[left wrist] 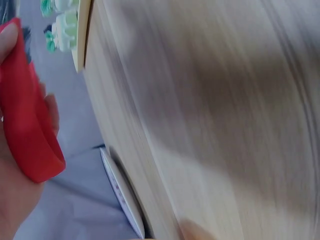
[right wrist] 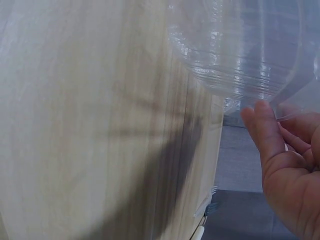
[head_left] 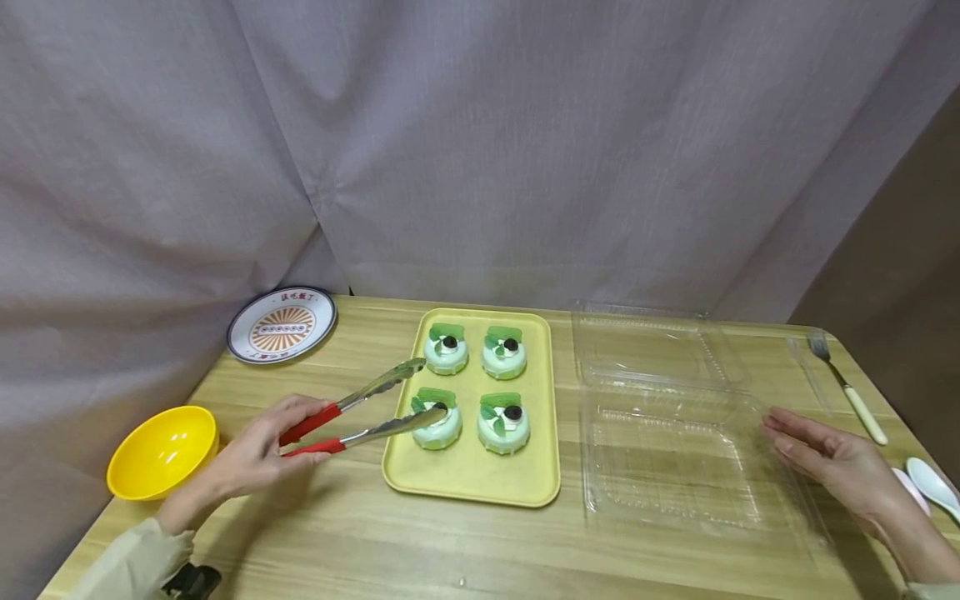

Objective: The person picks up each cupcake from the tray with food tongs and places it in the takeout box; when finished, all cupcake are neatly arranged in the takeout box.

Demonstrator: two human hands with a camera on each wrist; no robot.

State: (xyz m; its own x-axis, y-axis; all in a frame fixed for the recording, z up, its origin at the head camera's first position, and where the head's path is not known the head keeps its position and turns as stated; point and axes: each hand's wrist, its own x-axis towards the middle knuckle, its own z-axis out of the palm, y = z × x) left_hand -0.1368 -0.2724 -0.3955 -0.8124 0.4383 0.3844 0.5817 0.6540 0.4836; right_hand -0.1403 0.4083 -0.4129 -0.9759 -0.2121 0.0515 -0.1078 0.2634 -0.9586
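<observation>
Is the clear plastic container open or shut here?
Open. In the head view, the clear container is spread out, its far half lying beyond the near half rather than over it.

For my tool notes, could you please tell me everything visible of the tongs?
The tongs have red, rubbery-looking handles and shiny, metal-looking arms with scalloped ends. The left hand grips the handles; the arms stand apart, reaching rightwards over the yellow tray. One tip overlaps the near-left cake; whether they touch is unclear.

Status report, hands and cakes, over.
Left hand grips tongs, tips apart. Right hand holds clear container by edge. Four cakes on tray. Nothing visible between tray and container.
</observation>
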